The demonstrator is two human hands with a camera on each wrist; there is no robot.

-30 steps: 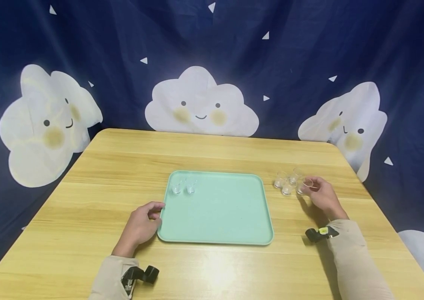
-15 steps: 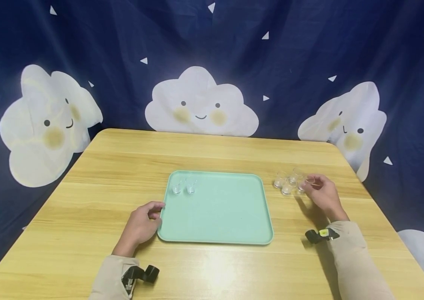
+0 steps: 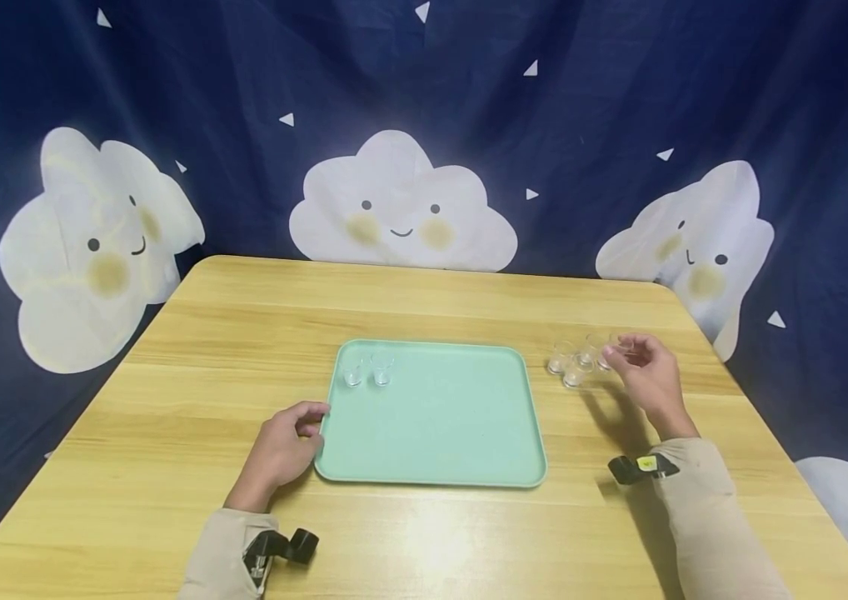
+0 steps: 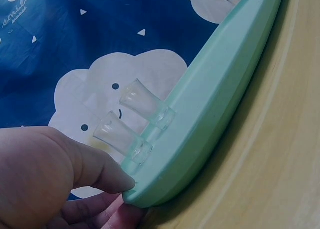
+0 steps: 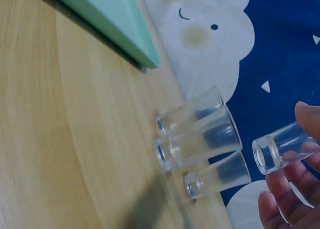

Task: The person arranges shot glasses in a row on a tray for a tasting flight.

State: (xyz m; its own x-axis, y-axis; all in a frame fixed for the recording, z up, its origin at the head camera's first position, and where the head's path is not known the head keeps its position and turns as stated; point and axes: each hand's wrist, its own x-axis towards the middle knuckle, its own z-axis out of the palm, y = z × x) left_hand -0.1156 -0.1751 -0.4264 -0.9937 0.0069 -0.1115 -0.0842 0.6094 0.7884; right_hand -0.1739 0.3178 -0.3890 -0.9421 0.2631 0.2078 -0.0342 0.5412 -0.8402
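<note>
The right hand [image 3: 649, 375] pinched a small clear glass [image 5: 280, 148] in its grip, lifted clear of the table [image 3: 244, 333] near the right edge, just beside three glasses [image 5: 202, 141] clustered there. Open wood lay between that cluster and the green tray [image 3: 469, 450] at the table's middle. Two more glasses [image 3: 367, 371] stood in the tray's far left corner, leaving the rest of its floor bare. The left hand [image 3: 281, 450] rested against the tray's near left rim, fingers loosely curled, thumb touching the edge.
</note>
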